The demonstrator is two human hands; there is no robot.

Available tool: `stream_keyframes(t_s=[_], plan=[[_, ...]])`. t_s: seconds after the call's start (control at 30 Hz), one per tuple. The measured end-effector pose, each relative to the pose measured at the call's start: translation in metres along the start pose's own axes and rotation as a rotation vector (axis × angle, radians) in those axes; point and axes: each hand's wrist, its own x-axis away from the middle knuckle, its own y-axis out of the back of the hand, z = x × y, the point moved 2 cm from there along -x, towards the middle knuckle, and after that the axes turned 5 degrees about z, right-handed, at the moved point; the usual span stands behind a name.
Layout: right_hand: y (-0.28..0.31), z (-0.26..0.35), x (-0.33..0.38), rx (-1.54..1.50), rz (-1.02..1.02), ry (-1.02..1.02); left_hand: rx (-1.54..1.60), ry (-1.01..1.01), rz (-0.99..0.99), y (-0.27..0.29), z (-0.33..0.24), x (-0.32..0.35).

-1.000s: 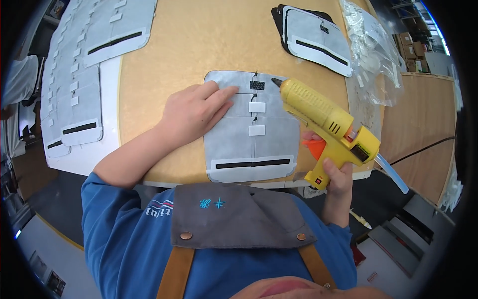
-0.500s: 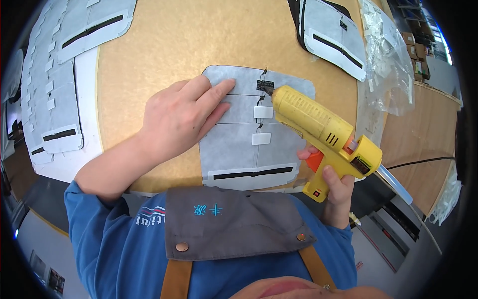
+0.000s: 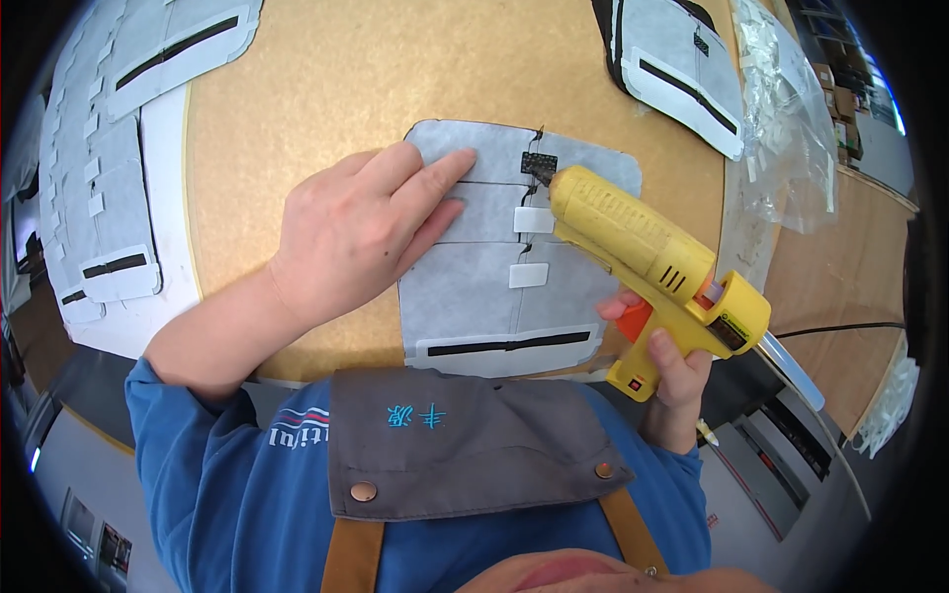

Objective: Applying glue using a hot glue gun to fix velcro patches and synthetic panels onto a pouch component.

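A grey fabric panel (image 3: 457, 287) lies flat on the board in front of me, with a black strip along its near edge. My left hand (image 3: 361, 222) rests on its left side, fingers stretched out and holding nothing. In my right hand (image 3: 672, 366) is a yellow hot glue gun (image 3: 643, 237) with an orange trigger and a clear glue stick at its back. The nozzle points at a small black dotted patch (image 3: 539, 164) near the panel's far edge; whether it touches is hard to tell. Two white tabs (image 3: 529, 276) sit below that patch along the seam.
More grey panels (image 3: 114, 198) overlap at the left, on a white sheet. A stack of similar panels (image 3: 682, 84) lies at the far right, beside a clear plastic bag (image 3: 786, 119). A black cord (image 3: 840, 327) runs across the wooden surface at right.
The panel and glue gun appear slightly further right, while the side panels have also shifted in view. My left hand keeps its place on the panel.
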Motion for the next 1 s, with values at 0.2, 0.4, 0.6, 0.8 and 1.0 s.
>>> stream_keyframes(t_s=[0.2, 0.4, 0.6, 0.8, 1.0], plan=[[-0.0014, 0.0000, -0.0002, -0.017, -0.021, -0.007, 0.006, 0.005, 0.004, -0.0016, 0.0003, 0.0003], [-0.0011, -0.0021, 0.0009, -0.005, -0.019, 0.000, 0.007, 0.008, 0.003, -0.0002, 0.0001, 0.0019], [-0.0020, -0.0030, 0.0007, 0.003, -0.039, -0.026, 0.011, 0.008, 0.006, -0.0009, 0.0001, -0.0004], [0.0022, -0.0060, 0.0016, 0.017, -0.021, -0.003, 0.012, 0.005, -0.006, -0.0009, 0.0009, 0.0004], [-0.0035, -0.0060, -0.0008, -0.013, -0.063, -0.009, 0.013, 0.004, 0.000, -0.0008, 0.0008, -0.0005]])
